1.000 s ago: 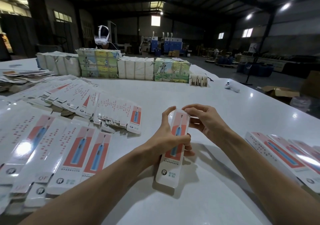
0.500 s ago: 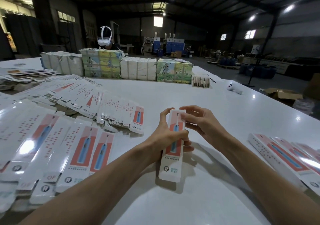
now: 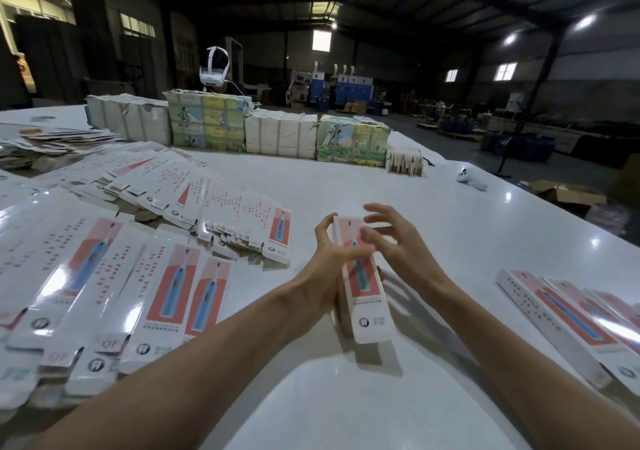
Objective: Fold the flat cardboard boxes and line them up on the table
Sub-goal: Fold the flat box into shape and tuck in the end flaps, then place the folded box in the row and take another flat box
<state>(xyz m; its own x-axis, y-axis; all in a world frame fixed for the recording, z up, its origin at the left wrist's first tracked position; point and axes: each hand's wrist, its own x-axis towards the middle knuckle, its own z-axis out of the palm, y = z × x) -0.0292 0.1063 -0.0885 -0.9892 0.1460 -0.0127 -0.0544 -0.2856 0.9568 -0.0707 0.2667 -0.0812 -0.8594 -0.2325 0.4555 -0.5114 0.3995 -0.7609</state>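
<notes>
A folded white toothbrush box (image 3: 367, 297) with a red panel stands tilted on the white table (image 3: 346, 397) in front of me. My left hand (image 3: 327, 269) grips its left side, thumb across the front. My right hand (image 3: 398, 241) hovers at the box's top right with fingers spread and blurred; contact is unclear. Several flat unfolded boxes (image 3: 145, 297) lie fanned out at the left. Folded boxes (image 3: 568, 325) lie side by side at the right edge.
Stacks of bundled packs (image 3: 277, 134) line the far side of the table. A person wearing a white headset (image 3: 214, 68) is behind them. A white controller (image 3: 472, 179) lies at the far right. A cardboard carton (image 3: 564, 193) sits on the floor beyond the table.
My right hand has let go of the box's top end and spread its fingers. The left hand keeps hold and the box has tilted slightly.
</notes>
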